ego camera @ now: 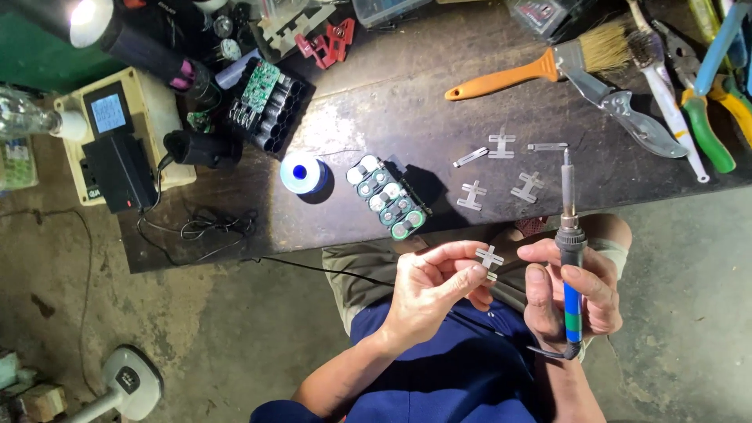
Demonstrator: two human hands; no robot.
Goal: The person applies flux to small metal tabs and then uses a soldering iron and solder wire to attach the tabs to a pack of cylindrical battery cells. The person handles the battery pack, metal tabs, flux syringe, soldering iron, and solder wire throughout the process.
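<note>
My left hand (427, 286) pinches a small H-shaped metal strip (489, 257) between thumb and fingers, held over my lap below the table edge. My right hand (572, 294) grips a soldering iron (569, 258) by its blue and green handle, tip pointing up toward the table. Its fingers also touch the strip. A green battery pack (388, 196) of round cells lies on the dark table (392, 102) just above my left hand. More metal strips (501, 145) lie scattered on the table right of the pack.
A blue solder spool (305, 172) sits left of the pack. A black cell holder with a green board (265, 102), a cream power unit (125, 133), an orange-handled brush (540, 66) and pliers (705, 117) lie around. A lamp (90, 19) shines at top left.
</note>
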